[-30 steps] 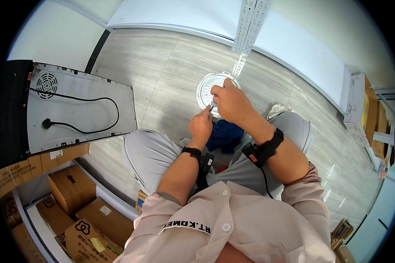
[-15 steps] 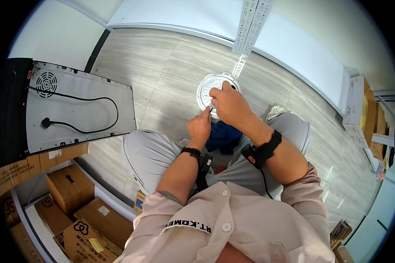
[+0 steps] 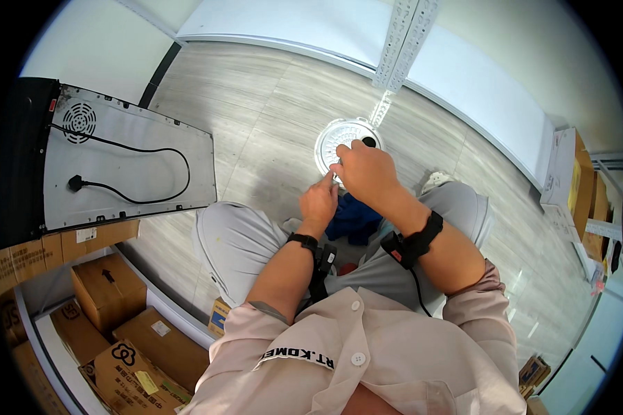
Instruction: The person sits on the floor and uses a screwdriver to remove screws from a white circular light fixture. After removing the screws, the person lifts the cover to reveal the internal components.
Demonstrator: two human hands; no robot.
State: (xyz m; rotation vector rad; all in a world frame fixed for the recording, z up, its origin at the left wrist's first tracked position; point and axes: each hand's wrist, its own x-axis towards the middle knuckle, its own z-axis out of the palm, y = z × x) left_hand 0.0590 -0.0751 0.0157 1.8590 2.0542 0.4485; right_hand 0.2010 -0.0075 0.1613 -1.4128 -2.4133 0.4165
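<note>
On the floor in front of me stands a round white bucket-like thing (image 3: 325, 138) with a ridged top and a dark round spot near its far right edge. My right hand (image 3: 368, 169) is closed in a fist over its near side; whatever the fingers grip is hidden beneath them. My left hand (image 3: 318, 204) reaches to the near rim, its index finger pointing forward against the right hand's fingers and the other fingers curled in. What lies between the fingertips is too small to make out. A dark blue cloth (image 3: 354, 220) is bunched just below the bucket-like thing, between my legs.
At left lies a metal-cased appliance (image 3: 128, 162) with a black power cord (image 3: 185, 166) across it. Cardboard boxes (image 3: 107, 290) fill a shelf at lower left. A perforated metal post (image 3: 401, 48) stands beyond the bucket-like thing. More boxes (image 3: 567, 173) sit at right.
The left hand has shifted slightly, its fingertip now against the right hand's fingers. The right hand has turned a little, and the dark round spot shows more. The view has tilted slightly.
</note>
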